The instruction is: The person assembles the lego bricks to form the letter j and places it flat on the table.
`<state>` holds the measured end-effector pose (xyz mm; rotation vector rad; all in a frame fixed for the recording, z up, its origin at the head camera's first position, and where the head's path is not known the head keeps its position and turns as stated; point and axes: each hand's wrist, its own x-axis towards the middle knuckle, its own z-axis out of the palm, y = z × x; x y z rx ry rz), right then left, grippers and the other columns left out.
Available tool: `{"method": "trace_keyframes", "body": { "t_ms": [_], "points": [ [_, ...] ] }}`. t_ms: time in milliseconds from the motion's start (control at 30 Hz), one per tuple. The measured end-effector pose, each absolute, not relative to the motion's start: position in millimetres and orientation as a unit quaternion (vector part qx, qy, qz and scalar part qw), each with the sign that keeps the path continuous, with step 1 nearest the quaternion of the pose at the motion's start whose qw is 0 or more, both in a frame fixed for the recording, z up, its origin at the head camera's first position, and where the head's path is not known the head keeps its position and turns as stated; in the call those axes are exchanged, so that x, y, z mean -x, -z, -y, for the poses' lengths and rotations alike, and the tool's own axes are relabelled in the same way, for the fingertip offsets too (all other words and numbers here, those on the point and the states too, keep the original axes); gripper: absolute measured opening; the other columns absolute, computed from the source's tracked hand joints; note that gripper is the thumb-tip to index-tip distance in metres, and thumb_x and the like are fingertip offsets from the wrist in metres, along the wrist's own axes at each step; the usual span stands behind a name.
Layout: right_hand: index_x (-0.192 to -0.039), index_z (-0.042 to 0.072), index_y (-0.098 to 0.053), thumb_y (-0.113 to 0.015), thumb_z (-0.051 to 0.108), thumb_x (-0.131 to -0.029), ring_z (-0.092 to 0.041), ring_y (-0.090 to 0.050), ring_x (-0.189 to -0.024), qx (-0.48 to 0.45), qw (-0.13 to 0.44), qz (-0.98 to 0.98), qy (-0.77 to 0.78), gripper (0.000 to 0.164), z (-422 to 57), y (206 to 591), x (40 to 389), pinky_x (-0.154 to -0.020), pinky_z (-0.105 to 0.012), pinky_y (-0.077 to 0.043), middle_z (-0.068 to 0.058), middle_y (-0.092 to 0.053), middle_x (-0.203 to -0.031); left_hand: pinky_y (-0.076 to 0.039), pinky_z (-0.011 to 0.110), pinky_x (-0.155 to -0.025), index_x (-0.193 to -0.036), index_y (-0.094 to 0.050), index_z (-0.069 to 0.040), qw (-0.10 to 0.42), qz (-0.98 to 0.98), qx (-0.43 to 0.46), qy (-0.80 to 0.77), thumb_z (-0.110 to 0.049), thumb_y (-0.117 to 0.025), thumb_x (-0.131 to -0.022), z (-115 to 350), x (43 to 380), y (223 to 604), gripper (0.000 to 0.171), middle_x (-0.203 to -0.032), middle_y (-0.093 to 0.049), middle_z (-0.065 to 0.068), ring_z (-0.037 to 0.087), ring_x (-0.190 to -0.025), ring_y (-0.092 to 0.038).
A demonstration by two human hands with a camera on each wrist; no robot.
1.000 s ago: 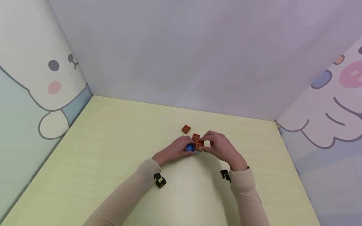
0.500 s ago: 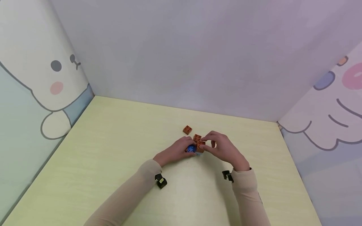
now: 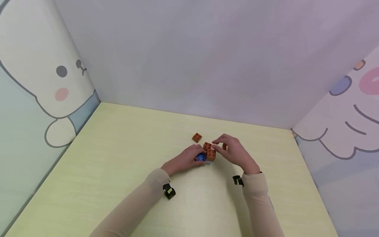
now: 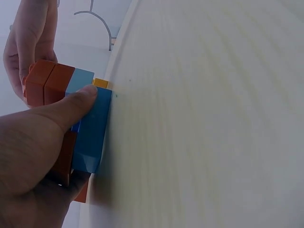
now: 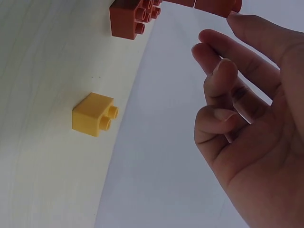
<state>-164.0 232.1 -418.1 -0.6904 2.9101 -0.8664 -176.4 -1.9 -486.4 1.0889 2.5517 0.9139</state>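
My left hand point(image 3: 184, 160) grips a small build of toy building bricks, its thumb pressed on a blue brick point(image 4: 94, 130) at the base in the left wrist view. A light-blue brick point(image 4: 80, 80) and two stacked orange-brown bricks point(image 4: 47, 83) rise from one end of the build. Blue studs point(image 3: 201, 158) show beside the left fingers. My right hand point(image 3: 235, 152) hovers at the top of the stack with loosely bent fingers. Its thumb tip lies right at the top brick's edge in the right wrist view, and no brick sits between thumb and fingers.
A loose orange-brown brick point(image 3: 196, 137) lies on the table beyond the left hand. Near the right hand, a small yellow brick point(image 5: 92, 115) stands on the table point(image 3: 142, 138). A plain wall point(image 3: 189, 59) rises at the back, with printed panels at both sides.
The right fingers have come off the top orange-brown brick, which stays on the stack. The left hand keeps its grip on the build. The head view has shifted slightly.
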Motion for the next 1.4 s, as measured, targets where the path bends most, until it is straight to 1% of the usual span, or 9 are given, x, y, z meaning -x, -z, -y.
{"method": "trace_keyframes", "body": {
  "t_ms": [233,467,600,733,800,900,1033,1400],
  "points": [
    [-0.118,0.006,-0.075,-0.070,0.022,-0.098,-0.014,-0.055,-0.073,0.217,0.035,-0.940,0.262,0.026,-232.7,422.2,176.5,-0.065,-0.025,-0.046,-0.008,-0.072,-0.109,-0.051,0.030,-0.095,-0.133,-0.062,-0.009,0.112,-0.870,-0.369,-0.308,-0.039,-0.067,-0.099,1.4,176.9,487.5,0.045,-0.123,-0.064,0.003,0.013,-0.108,-0.056],
    [-0.120,0.007,-0.074,-0.071,0.022,-0.097,-0.013,-0.052,-0.073,0.203,0.066,-0.942,0.258,0.028,-229.9,432.4,186.3,-0.067,-0.027,-0.046,-0.008,-0.072,-0.110,-0.051,0.031,-0.096,-0.133,-0.062,-0.011,0.113,-0.872,-0.366,-0.304,-0.040,-0.067,-0.099,1.7,177.3,488.1,0.045,-0.123,-0.064,0.002,0.013,-0.108,-0.057],
    [-0.120,0.007,-0.074,-0.072,0.021,-0.097,-0.013,-0.054,-0.076,0.204,0.074,-0.944,0.247,0.027,-227.4,438.8,190.1,-0.069,-0.027,-0.047,-0.008,-0.072,-0.110,-0.051,0.031,-0.096,-0.132,-0.062,-0.010,0.112,-0.872,-0.366,-0.305,-0.040,-0.067,-0.099,1.5,177.7,488.8,0.045,-0.123,-0.064,0.002,0.013,-0.108,-0.057],
    [-0.120,0.007,-0.074,-0.072,0.020,-0.096,-0.015,-0.057,-0.080,0.204,0.078,-0.947,0.234,0.027,-223.8,443.5,193.0,-0.073,-0.030,-0.050,-0.009,-0.072,-0.112,-0.051,0.030,-0.095,-0.132,-0.062,-0.011,0.112,-0.873,-0.367,-0.302,-0.041,-0.067,-0.099,1.0,178.2,490.4,0.045,-0.122,-0.064,0.002,0.013,-0.108,-0.056],
    [-0.121,0.007,-0.074,-0.071,0.017,-0.096,-0.016,-0.059,-0.083,0.201,0.081,-0.949,0.230,0.026,-222.0,444.8,193.8,-0.075,-0.032,-0.052,-0.009,-0.073,-0.113,-0.051,0.030,-0.095,-0.132,-0.062,-0.011,0.112,-0.872,-0.367,-0.304,-0.040,-0.067,-0.099,1.0,178.1,490.4,0.045,-0.122,-0.065,0.002,0.013,-0.108,-0.056],
    [-0.121,0.007,-0.074,-0.068,0.008,-0.096,-0.019,-0.062,-0.089,0.198,0.085,-0.950,0.227,0.025,-220.2,447.4,194.8,-0.079,-0.035,-0.054,-0.009,-0.073,-0.113,-0.051,0.030,-0.095,-0.131,-0.063,-0.010,0.111,-0.870,-0.368,-0.308,-0.040,-0.067,-0.098,1.3,178.1,490.4,0.044,-0.122,-0.065,0.003,0.013,-0.108,-0.057],
    [-0.120,0.006,-0.074,-0.062,-0.001,-0.095,-0.023,-0.065,-0.094,0.199,0.089,-0.949,0.227,0.028,-219.8,449.1,194.9,-0.083,-0.039,-0.055,-0.009,-0.073,-0.113,-0.051,0.030,-0.094,-0.132,-0.063,-0.011,0.111,-0.869,-0.368,-0.312,-0.040,-0.067,-0.099,1.5,177.7,490.7,0.044,-0.122,-0.064,0.002,0.013,-0.107,-0.057],
    [-0.121,0.006,-0.073,-0.063,0.002,-0.097,-0.023,-0.066,-0.097,0.199,0.096,-0.946,0.235,0.027,-220.2,448.7,193.6,-0.085,-0.041,-0.056,-0.009,-0.073,-0.113,-0.050,0.030,-0.096,-0.133,-0.062,-0.011,0.113,-0.871,-0.364,-0.308,-0.041,-0.067,-0.099,1.4,179.0,492.7,0.045,-0.123,-0.064,0.002,0.012,-0.108,-0.056]
  ]
}}
